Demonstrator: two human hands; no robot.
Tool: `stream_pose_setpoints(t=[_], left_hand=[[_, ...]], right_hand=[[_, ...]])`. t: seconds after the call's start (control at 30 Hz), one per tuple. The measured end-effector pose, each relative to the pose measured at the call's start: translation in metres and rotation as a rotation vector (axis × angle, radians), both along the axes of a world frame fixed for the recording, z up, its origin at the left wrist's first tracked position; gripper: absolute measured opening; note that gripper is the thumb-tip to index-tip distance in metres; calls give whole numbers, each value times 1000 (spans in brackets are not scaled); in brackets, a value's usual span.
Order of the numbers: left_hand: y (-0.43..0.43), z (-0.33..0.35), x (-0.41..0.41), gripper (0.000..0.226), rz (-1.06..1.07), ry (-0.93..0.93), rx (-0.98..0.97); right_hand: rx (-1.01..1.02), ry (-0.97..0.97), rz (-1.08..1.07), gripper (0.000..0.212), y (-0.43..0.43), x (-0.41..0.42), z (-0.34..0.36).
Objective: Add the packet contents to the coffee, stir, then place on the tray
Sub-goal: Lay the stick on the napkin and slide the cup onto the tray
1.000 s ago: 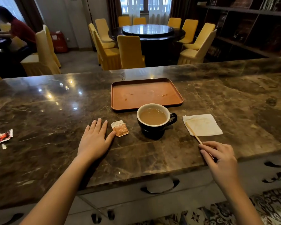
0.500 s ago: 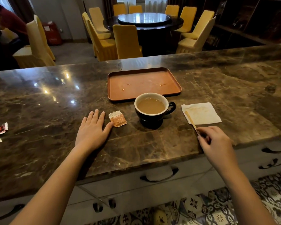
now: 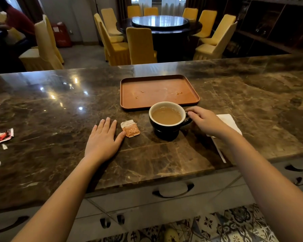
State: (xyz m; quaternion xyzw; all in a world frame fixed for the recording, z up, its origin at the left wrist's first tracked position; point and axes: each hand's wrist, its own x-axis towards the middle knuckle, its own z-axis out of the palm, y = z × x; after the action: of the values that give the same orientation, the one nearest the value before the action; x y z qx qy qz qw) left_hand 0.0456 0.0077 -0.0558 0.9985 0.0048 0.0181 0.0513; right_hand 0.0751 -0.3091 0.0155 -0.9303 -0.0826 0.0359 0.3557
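Note:
A dark cup (image 3: 166,131) of milky coffee stands on the marble counter, just in front of the brown tray (image 3: 157,100). My right hand (image 3: 205,122) is at the cup's handle, with its fingers curled onto the handle by the rim. The cup rests on the counter. An orange and white packet (image 3: 130,128) lies left of the cup. My left hand (image 3: 102,141) lies flat and open on the counter, its thumb touching the packet. The pale stir stick (image 3: 219,151) lies on the counter under my right forearm.
A white napkin (image 3: 230,122) lies right of the cup, partly under my right hand. Torn wrappers (image 3: 0,137) sit at the counter's left edge. Beyond the counter are yellow chairs (image 3: 140,44), a round table and a seated person at the far left.
My right hand let go of the stir stick near the counter's front edge and moved forward and left to the cup's handle. The left hand, cup and packet stayed put.

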Motion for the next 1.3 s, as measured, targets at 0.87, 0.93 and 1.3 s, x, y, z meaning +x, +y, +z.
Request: stream_pose_setpoints(t=[0.87, 0.93, 1.3], left_hand=[[5, 13, 40, 61, 8, -73, -83], [8, 12, 51, 61, 26, -72, -83], [15, 3, 66, 68, 49, -12, -40]], right_hand=[[483, 307, 172, 35, -13, 34, -23], [511, 290, 154, 36, -12, 38, -23], [634, 225, 189, 31, 1, 87, 4]])
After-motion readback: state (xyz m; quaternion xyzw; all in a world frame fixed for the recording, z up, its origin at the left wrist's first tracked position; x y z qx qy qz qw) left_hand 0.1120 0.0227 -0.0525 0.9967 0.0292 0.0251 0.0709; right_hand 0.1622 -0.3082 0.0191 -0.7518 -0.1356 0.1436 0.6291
